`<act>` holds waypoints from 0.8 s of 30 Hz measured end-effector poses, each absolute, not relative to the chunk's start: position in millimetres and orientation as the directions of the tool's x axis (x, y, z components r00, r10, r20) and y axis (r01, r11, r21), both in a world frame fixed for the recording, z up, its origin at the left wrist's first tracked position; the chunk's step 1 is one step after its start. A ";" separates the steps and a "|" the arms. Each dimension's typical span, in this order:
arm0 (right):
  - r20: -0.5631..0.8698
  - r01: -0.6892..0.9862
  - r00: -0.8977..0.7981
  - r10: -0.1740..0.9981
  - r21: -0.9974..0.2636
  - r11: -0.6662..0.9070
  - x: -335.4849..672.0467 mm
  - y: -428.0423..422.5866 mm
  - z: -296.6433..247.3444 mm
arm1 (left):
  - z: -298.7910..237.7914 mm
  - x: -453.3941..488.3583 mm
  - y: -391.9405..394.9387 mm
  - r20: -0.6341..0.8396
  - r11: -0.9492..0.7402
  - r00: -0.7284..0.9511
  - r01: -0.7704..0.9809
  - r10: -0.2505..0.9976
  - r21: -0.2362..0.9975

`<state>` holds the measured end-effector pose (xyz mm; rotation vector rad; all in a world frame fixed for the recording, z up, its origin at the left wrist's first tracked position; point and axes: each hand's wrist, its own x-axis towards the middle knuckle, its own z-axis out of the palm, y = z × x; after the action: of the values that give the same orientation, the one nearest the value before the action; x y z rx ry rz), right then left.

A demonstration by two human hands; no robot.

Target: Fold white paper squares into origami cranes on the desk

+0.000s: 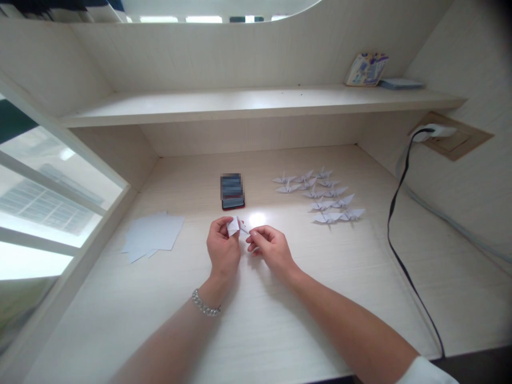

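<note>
Between my two hands, above the middle of the desk, is a small folded white paper crane (233,226), partly covered by fingers. My left hand (224,248), with a chain bracelet on its wrist, is closed around the body of the crane. My right hand (272,248) pinches a thin pointed end of the same paper from the right. Just beyond my hands lies a phone (232,191) with its screen blurred. Several finished paper cranes (328,193) stand in loose rows to the right. A stack of white paper sheets (154,233) lies to the left.
A shelf (256,101) spans the back, holding a small patterned packet (367,69) and a flat item (401,83) at its right. From a plug in the wall socket (454,136), a black cable (394,234) runs down the desk's right side. A barred opening is on the left.
</note>
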<state>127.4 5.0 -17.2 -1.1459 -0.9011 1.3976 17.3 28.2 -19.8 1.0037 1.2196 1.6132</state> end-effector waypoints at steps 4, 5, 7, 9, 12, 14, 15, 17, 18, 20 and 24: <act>-0.091 -0.098 0.038 0.995 -0.991 -0.087 128.9 3.4 -15.2 | -19.2 18.7 25.3 0.116 -0.153 -0.280 -0.116 0.953 0.981; -0.081 -0.077 0.036 0.996 -0.994 -0.078 129.2 3.5 -15.0 | -19.4 18.8 25.0 0.116 -0.151 -0.278 -0.105 0.954 0.983; -0.071 -0.071 0.027 0.997 -0.995 -0.069 129.3 4.0 -15.3 | -20.1 18.9 24.9 0.114 -0.144 -0.279 -0.090 0.954 0.985; -0.074 -0.106 0.016 0.997 -0.992 -0.072 128.8 4.9 -16.4 | -20.7 18.9 25.3 0.106 -0.138 -0.285 -0.094 0.953 0.986; -0.102 -0.173 -0.004 0.995 -0.980 -0.102 127.7 6.2 -18.5 | -20.7 18.8 26.7 0.099 -0.144 -0.297 -0.136 0.950 0.980; -0.130 -0.200 -0.005 0.991 -0.971 -0.129 127.4 7.0 -19.4 | -20.6 18.0 28.2 0.099 -0.156 -0.304 -0.172 0.947 0.973; -0.143 -0.210 0.000 0.990 -0.968 -0.140 127.4 7.2 -19.6 | -20.7 17.4 29.0 0.095 -0.158 -0.308 -0.187 0.947 0.969; -0.164 -0.229 0.014 0.986 -0.961 -0.157 127.6 7.3 -19.0 | -21.4 16.5 30.2 0.083 -0.152 -0.312 -0.204 0.947 0.967; -0.169 -0.238 0.016 0.985 -0.958 -0.161 127.8 7.2 -18.5 | -21.8 16.4 30.3 0.078 -0.146 -0.311 -0.202 0.947 0.968; -0.168 -0.240 0.011 0.986 -0.957 -0.160 127.8 6.5 -17.4 | -22.7 16.7 29.6 0.080 -0.142 -0.302 -0.190 0.950 0.972; -0.133 -0.202 -0.014 0.991 -0.970 -0.133 127.7 4.8 -17.0 | -23.4 18.0 27.2 0.096 -0.145 -0.269 -0.168 0.958 0.975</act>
<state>127.7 4.8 -17.0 -1.1512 -0.9907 1.3956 18.0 27.2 -23.4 1.0197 1.1924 1.5756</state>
